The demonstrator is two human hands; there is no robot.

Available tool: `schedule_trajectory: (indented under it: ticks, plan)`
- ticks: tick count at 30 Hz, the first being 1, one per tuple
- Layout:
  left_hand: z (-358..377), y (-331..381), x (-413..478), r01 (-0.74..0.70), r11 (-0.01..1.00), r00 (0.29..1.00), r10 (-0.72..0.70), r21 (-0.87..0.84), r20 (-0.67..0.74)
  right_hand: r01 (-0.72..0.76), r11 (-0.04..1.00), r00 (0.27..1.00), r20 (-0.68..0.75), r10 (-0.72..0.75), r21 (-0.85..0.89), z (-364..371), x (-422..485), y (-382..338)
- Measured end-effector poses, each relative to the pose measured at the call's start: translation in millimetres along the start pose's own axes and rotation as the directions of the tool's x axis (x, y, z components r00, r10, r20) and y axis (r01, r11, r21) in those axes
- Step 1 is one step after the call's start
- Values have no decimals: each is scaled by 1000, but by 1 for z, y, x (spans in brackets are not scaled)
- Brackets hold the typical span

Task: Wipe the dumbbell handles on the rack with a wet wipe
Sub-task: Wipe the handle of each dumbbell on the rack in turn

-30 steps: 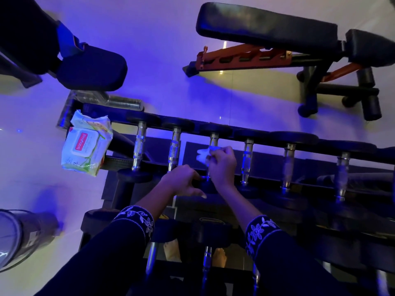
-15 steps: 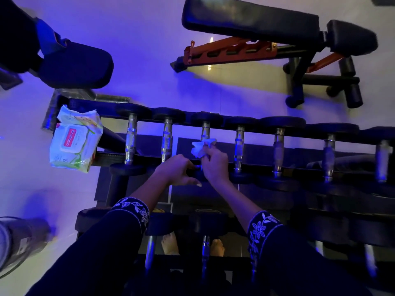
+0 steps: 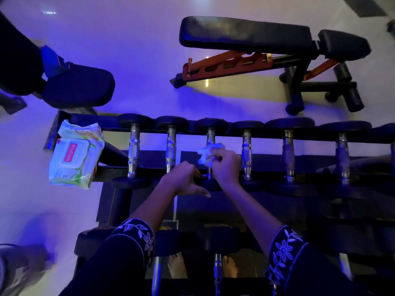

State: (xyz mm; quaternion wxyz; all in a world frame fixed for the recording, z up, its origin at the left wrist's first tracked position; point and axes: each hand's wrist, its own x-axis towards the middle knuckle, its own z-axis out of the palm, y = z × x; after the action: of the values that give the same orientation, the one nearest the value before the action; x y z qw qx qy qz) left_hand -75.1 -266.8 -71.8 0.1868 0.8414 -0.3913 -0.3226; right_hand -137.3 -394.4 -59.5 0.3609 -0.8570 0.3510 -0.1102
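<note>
1. Six dumbbells (image 3: pixel 246 150) lie side by side on the top tier of the rack (image 3: pixel 228 138). Each chrome handle's long axis runs from the near rail straight away to the far rail, with a dark head at either end.
2. On the third handle (image 3: pixel 210 135) from the left, the right hand (image 3: pixel 226 165) has its fingers and thumb curled tight round a bunched white wet wipe (image 3: pixel 206 155). The wipe is pressed against the handle about mid-length.
3. At the near head of the same dumbbell, the left hand (image 3: pixel 183 182) has its fingers bent and its thumb sticking out to the right. The dark hides whether they clasp it.
4. Compared with half a second ago, both hands are at the same dumbbell and the wipe is at much the same spot along the handle. The pack of wipes (image 3: pixel 74 154) lies unmoved at the rack's left end, and the whole scene sits lower in view.
5. Neighbouring handles stand close on both sides of the third, with a gap between each. Past the far heads, pale floor (image 3: pixel 149 39) runs up to a bench (image 3: pixel 245 35), and a padded seat (image 3: pixel 79 88) sits at far left. A lower row (image 3: pixel 218 238) of dumbbells lies beneath the forearms.
</note>
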Motion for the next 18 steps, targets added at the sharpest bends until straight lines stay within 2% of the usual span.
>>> schedule_trajectory:
  ticks: [3, 8, 11, 14, 18]
  plan:
    - [0, 1, 1, 15, 1000, 1000, -15, -3, -5, 21, 998, 1000, -1, -21, -58, -1, 6, -4]
    - [2, 3, 1, 59, 997, 997, -61, -56, -41, 10, 1000, 1000, -27, -9, 25, 0, 22, -7]
    - [3, 5, 0, 88, 993, 993, -93, -72, -74, 124, 990, 992, -17, -126, -62, 5, 10, 3]
    - [6, 7, -1, 122, 989, 988, -130, -87, -83, 176, 978, 984, 38, -172, -112, 4, -9, 20]
    - [7, 8, -1, 146, 980, 985, -157, -135, -76, 152, 988, 988, 0, -152, 3, 2, -1, 18]
